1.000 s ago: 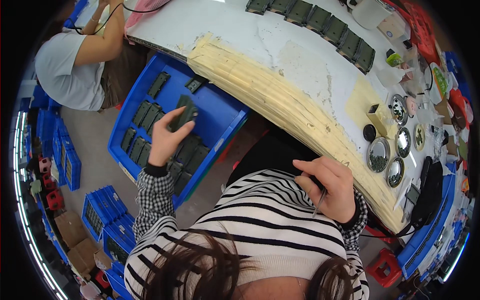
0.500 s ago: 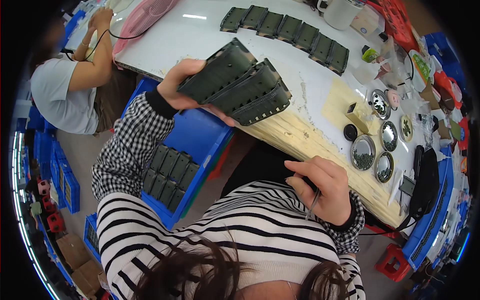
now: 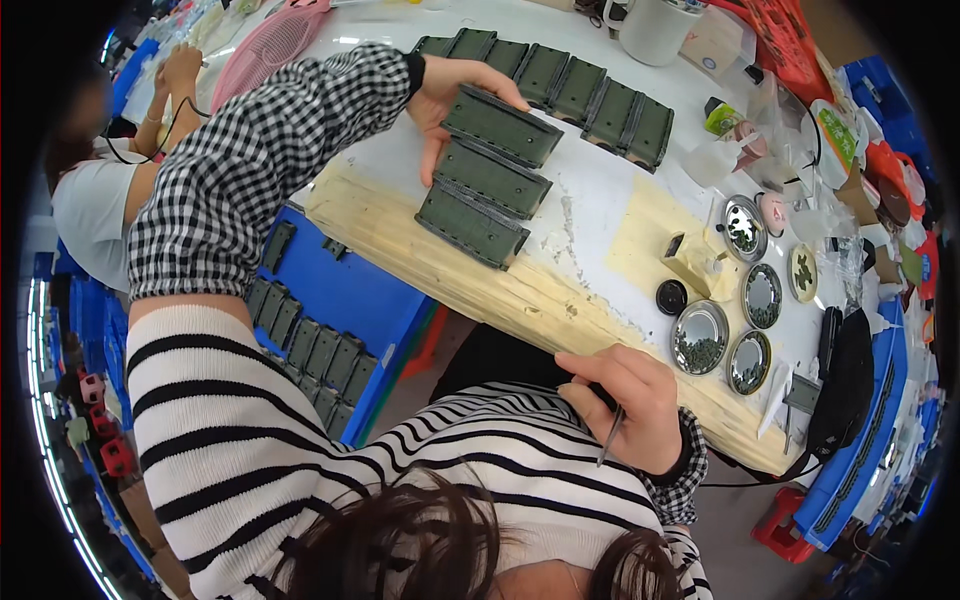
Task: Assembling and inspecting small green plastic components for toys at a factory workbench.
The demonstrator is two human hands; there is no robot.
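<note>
My left hand [image 3: 452, 92] reaches over the table with its thumb and fingers spread around the far left end of three dark green rectangular plastic housings [image 3: 497, 178]. They lie side by side, faces up, by the table's near edge; whether they rest fully on the table cannot be made out. Just behind them runs a row of several like housings [image 3: 575, 90]. Low in front of my body, my right hand [image 3: 640, 410] is closed around a slim metal tool [image 3: 611, 437], perhaps tweezers, pointing down.
Round metal dishes [image 3: 700, 338] of small dark parts stand at right, beside a small yellowish block [image 3: 697, 265] and a black round cap [image 3: 671, 296]. A blue crate [image 3: 385, 290] with more housings sits below left. A white mug [image 3: 655, 32] stands far back. A co-worker [image 3: 95, 215] sits left.
My left hand has carried the green housings forward and set them level by the row, turning their faces up. My right hand has hardly moved and still holds the metal tool.
</note>
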